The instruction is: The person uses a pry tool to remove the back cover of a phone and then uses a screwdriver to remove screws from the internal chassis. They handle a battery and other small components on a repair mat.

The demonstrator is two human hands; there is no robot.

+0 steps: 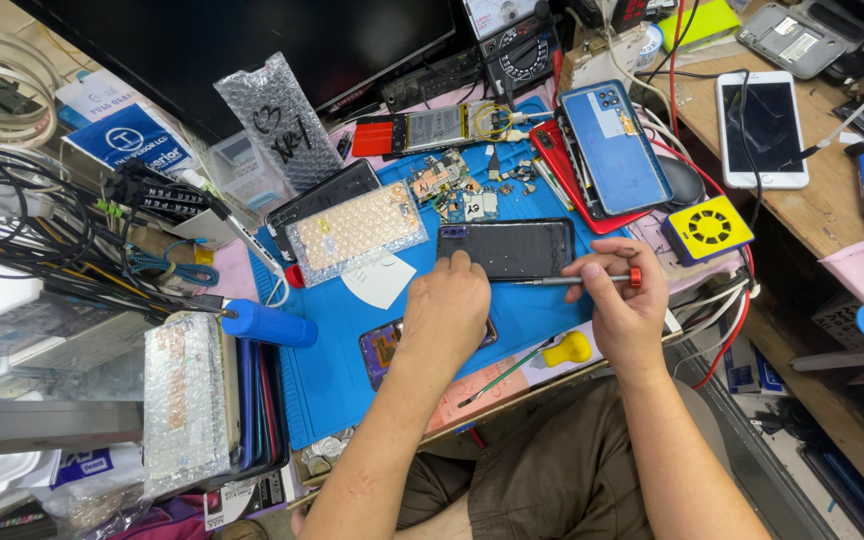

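**Two hands working on an opened phone over a blue mat**

Head view: the left hand (449, 305) is lying palm down, fingers curled together, with its fingertips pressing on the near edge of the dark phone frame (508, 247). The frame is lying flat on the blue work mat (327, 375), near its middle. The right hand (624, 305) is pinching a slim screwdriver (577, 281) with a red end cap, holding it level so that its tip is pointing at the frame's right end. A blue phone back (615, 147) is resting just behind, and a yellow-handled tool (567, 349) is lying near the right wrist.
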